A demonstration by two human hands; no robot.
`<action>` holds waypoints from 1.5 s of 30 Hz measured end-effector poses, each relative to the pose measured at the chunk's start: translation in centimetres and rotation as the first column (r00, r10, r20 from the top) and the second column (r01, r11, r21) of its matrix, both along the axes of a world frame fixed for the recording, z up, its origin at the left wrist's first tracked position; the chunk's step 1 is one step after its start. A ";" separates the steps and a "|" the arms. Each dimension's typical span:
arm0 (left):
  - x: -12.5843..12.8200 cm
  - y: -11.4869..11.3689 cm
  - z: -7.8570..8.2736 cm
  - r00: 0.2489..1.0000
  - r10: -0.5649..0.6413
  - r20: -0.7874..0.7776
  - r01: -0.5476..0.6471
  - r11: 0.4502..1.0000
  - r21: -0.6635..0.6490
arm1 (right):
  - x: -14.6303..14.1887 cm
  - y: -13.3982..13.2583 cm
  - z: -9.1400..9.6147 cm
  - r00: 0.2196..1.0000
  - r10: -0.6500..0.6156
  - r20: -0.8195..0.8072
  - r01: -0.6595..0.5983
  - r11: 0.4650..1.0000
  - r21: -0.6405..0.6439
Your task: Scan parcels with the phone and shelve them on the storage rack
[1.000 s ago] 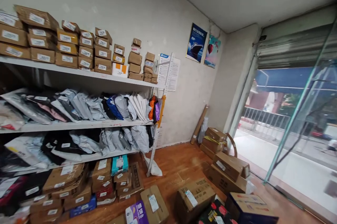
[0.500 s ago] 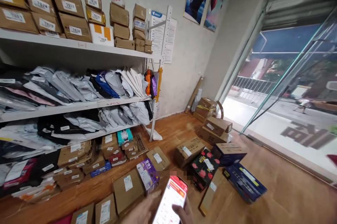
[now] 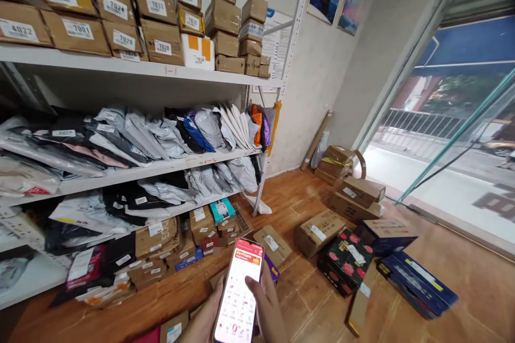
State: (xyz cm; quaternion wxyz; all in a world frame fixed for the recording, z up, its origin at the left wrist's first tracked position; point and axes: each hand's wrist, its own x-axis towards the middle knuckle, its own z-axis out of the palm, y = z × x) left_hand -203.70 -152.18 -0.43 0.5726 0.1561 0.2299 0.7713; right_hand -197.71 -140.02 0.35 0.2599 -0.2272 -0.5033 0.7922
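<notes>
A smartphone [image 3: 237, 300] with a lit screen, red at the top and white with small icons below, is held upright at the bottom middle of the head view. My left hand [image 3: 207, 308] wraps its left edge. Along the right edge, my right hand [image 3: 267, 300] grips the phone, its thumb lying over the screen. The fingers behind the phone are hidden. Just beyond it, a cardboard box [image 3: 272, 245] with a white label lies on the floor, and a purple box [image 3: 273, 272] is mostly covered by the phone and my right hand.
A white shelf rack [image 3: 225, 72] on the left bears numbered cartons [image 3: 78, 29] above and grey mailing bags [image 3: 169, 136] below. Several boxes stand on the wooden floor, among them a black box with red flowers [image 3: 346, 262] and a dark blue box [image 3: 418, 284]. A glass front [image 3: 442, 155] is at right.
The view has swung left, so shelves and boxes sit further right. The phone has come up and left in view, showing more of its screen. Both hands now show more clearly around it.
</notes>
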 end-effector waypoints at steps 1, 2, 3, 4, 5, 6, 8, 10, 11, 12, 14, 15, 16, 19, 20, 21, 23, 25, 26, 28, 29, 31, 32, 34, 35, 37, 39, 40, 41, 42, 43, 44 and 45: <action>-0.8 -0.7 0.1 1.000 -0.025 0.008 0.025 1.000 -0.003 | -0.7 -0.5 0.2 1.000 -0.013 0.018 0.013 1.000 0.025; -1.6 -1.4 0.1 0.999 -0.037 0.017 0.038 0.999 -0.020 | -1.3 -1.1 0.3 0.999 -0.019 0.033 0.018 0.999 0.044; -2.3 -2.0 0.1 0.999 -0.033 0.025 0.034 0.998 -0.043 | -2.0 -1.6 0.5 0.999 -0.017 0.042 0.015 0.998 0.055; -2.9 -2.5 0.0 0.999 -0.019 0.026 0.021 0.998 -0.063 | -2.6 -2.0 0.7 0.999 -0.014 0.051 0.011 0.998 0.056; -3.4 -2.9 -0.1 1.000 -0.003 0.027 0.005 0.997 -0.083 | -3.2 -2.4 0.9 0.998 -0.010 0.062 0.007 0.999 0.052; -3.8 -3.3 -0.3 1.000 0.011 0.028 -0.008 0.995 -0.099 | -3.7 -2.8 1.1 0.997 -0.008 0.077 0.005 0.999 0.044; -4.5 -3.7 -0.6 0.999 0.037 0.032 -0.033 0.994 -0.108 | -4.7 -3.5 1.5 0.995 -0.017 0.101 0.014 0.999 0.033; -5.1 -3.8 -1.0 0.997 0.067 0.045 -0.063 0.994 -0.090 | -5.4 -4.1 1.9 0.993 -0.020 0.113 0.016 0.999 0.043; -5.3 -3.9 -1.1 0.995 0.087 0.052 -0.083 0.994 -0.076 | -5.7 -4.4 2.1 0.994 -0.019 0.111 0.013 0.998 0.061; -5.5 -3.9 -1.2 0.992 0.108 0.058 -0.104 0.993 -0.060 | -5.9 -4.6 2.2 0.994 -0.017 0.107 0.008 0.997 0.083; -5.7 -4.0 -1.4 0.988 0.139 0.065 -0.137 0.990 -0.038 | -6.2 -5.1 2.4 0.995 -0.011 0.097 0.000 0.993 0.121; -5.8 -4.2 -1.5 0.987 0.146 0.069 -0.144 0.989 -0.036 | -6.3 -5.2 2.4 0.996 -0.010 0.091 -0.002 0.991 0.133; -5.8 -4.3 -1.5 0.986 0.148 0.073 -0.145 0.989 -0.040 | -6.4 -5.4 2.4 0.996 -0.011 0.087 -0.001 0.990 0.139; -5.8 -4.8 -1.7 0.987 0.132 0.088 -0.126 0.990 -0.068 | -6.6 -5.6 2.1 0.996 -0.018 0.084 0.007 0.991 0.132; -5.7 -4.9 -1.7 0.988 0.129 0.088 -0.123 0.990 -0.073 | -6.6 -5.7 1.9 0.996 -0.020 0.084 0.011 0.993 0.114; -5.8 -5.0 -1.7 0.988 0.128 0.084 -0.121 0.990 -0.075 | -6.6 -5.7 1.7 0.996 -0.021 0.083 0.013 0.996 0.088; -5.9 -5.0 -1.7 0.989 0.127 0.077 -0.121 0.990 -0.074 | -6.3 -5.6 1.3 0.997 -0.016 0.076 0.015 1.000 0.018; -6.1 -4.9 -1.6 0.989 0.130 0.076 -0.125 0.989 -0.074 | -5.9 -5.5 0.7 0.998 -0.018 0.058 0.021 0.999 -0.040; -6.3 -4.8 -1.6 0.988 0.137 0.075 -0.132 0.988 -0.074 | -5.6 -5.5 0.5 0.999 -0.019 0.046 0.022 0.997 -0.070; -6.7 -4.9 -1.6 0.985 0.154 0.078 -0.148 0.986 -0.075 | -5.1 -5.7 0.2 0.999 -0.021 0.031 0.025 0.987 -0.160; -6.9 -5.0 -1.6 0.984 0.158 0.082 -0.151 0.985 -0.078 | -5.0 -5.8 0.1 0.999 -0.027 0.025 0.032 0.978 -0.204; -7.1 -5.3 -1.6 0.982 0.163 0.098 -0.154 0.984 -0.085 | -4.9 -6.2 0.1 0.999 -0.043 0.009 0.044 0.963 -0.265; -7.1 -5.5 -1.7 0.980 0.168 0.106 -0.158 0.983 -0.089 | -5.1 -6.4 0.2 0.999 -0.043 -0.007 0.039 0.962 -0.271; -7.2 -5.7 -1.7 0.976 0.186 0.114 -0.176 0.980 -0.094 | -5.6 -7.0 0.5 0.997 -0.011 -0.071 -0.006 0.973 -0.232; -7.2 -5.8 -1.7 0.974 0.195 0.115 -0.184 0.978 -0.098 | -6.0 -7.2 0.5 0.995 0.017 -0.096 -0.035 0.979 -0.198; -7.3 -5.9 -1.7 0.972 0.201 0.118 -0.190 0.977 -0.097 | -6.6 -7.6 0.4 0.992 0.042 -0.122 -0.055 0.993 -0.107; -7.4 -5.8 -1.7 0.973 0.196 0.126 -0.185 0.978 -0.095 | -6.9 -7.6 0.1 0.992 0.024 -0.121 -0.028 0.999 -0.036; -7.5 -5.7 -1.7 0.972 0.192 0.132 -0.181 0.979 -0.091 | -6.9 -7.4 -0.2 0.992 0.025 -0.121 -0.031 0.999 -0.045; -7.7 -5.6 -1.7 0.973 0.185 0.140 -0.175 0.981 -0.081 | -6.7 -7.0 -0.4 0.992 0.043 -0.121 -0.053 0.996 -0.077; -7.8 -5.5 -1.7 0.974 0.174 0.147 -0.166 0.984 -0.063 | -6.5 -6.5 -0.6 0.988 0.087 -0.125 -0.101 0.989 -0.109; -8.0 -5.4 -1.7 0.976 0.155 0.153 -0.151 0.988 -0.038 | -6.2 -6.0 -0.7 0.981 0.142 -0.129 -0.159 0.979 -0.130; -8.2 -5.3 -1.7 0.980 0.131 0.153 -0.131 0.991 -0.005 | -5.9 -5.4 -0.8 0.971 0.201 -0.133 -0.218 0.967 -0.129; -8.4 -5.3 -1.6 0.985 0.101 0.140 -0.106 0.994 0.033 | -5.6 -5.0 -0.7 0.961 0.243 -0.134 -0.259 0.959 -0.114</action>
